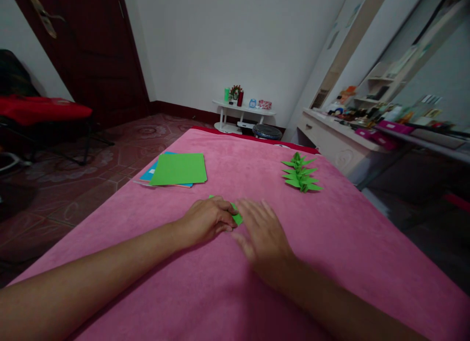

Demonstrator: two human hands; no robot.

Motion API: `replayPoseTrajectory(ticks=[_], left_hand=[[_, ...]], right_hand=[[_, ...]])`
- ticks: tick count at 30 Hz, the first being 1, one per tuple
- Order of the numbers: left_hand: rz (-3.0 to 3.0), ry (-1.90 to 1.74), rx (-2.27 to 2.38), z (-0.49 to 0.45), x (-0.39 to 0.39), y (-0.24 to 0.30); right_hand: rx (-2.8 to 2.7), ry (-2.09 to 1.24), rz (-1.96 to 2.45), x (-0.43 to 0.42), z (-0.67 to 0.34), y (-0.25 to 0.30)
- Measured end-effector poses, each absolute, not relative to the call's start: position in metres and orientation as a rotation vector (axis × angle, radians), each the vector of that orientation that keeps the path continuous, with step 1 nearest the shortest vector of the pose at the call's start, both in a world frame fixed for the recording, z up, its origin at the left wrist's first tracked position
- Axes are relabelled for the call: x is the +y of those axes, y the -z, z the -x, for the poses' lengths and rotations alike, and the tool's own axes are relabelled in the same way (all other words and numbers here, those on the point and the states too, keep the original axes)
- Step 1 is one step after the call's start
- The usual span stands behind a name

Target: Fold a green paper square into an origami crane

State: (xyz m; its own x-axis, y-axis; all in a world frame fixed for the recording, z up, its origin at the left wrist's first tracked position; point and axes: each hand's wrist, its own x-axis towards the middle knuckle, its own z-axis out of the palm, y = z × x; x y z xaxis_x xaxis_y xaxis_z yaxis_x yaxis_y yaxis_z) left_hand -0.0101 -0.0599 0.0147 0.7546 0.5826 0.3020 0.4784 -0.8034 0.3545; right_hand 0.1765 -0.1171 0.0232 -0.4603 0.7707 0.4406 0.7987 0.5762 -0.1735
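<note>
with our left hand (209, 217) gripping the small green paper (238, 218) on the pink cloth (242, 170) and our right hand (266, 240) spread wide beside it, we should align edges before pressing firmly.

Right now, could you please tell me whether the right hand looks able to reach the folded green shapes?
Probably yes: only pink cloth shows between the right hand and the folded green shapes, though it may need to stretch forward.

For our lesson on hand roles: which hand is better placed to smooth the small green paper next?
Probably the right hand: it is open beside the small green paper, while the left hand is curled over that paper.
</note>
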Motion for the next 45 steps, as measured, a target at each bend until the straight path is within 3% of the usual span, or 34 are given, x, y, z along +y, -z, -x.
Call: replayPoseTrajectory(ticks=[14,21,30,37,42,45], left_hand=[[-2.693,-0.595,0.841,0.011,-0.06,-0.012],[-2.665,-0.612,0.824,0.011,-0.059,-0.011],[-2.539,-0.771,0.945,0.01,-0.066,-0.012],[-2.456,-0.958,0.985,0.013,-0.066,-0.009],[-2.015,-1.458,1.163,0.016,-0.054,-0.012],[-1.669,-1.376,1.121,0.012,-0.044,-0.016]], right_hand=[[-2.501,0.075,1.405,-0.146,-0.172,-0.005],[-2.42,0.036,1.793,-0.12,-0.217,-0.024],[-2.155,-0.539,1.725,-0.048,-0.211,-0.046],[-1.906,-1.393,1.388,-0.029,-0.206,-0.035],[-1.407,-1.357,1.269,-0.023,-0.213,-0.029],[-1.25,-1.316,1.195,-0.018,-0.218,-0.029]])
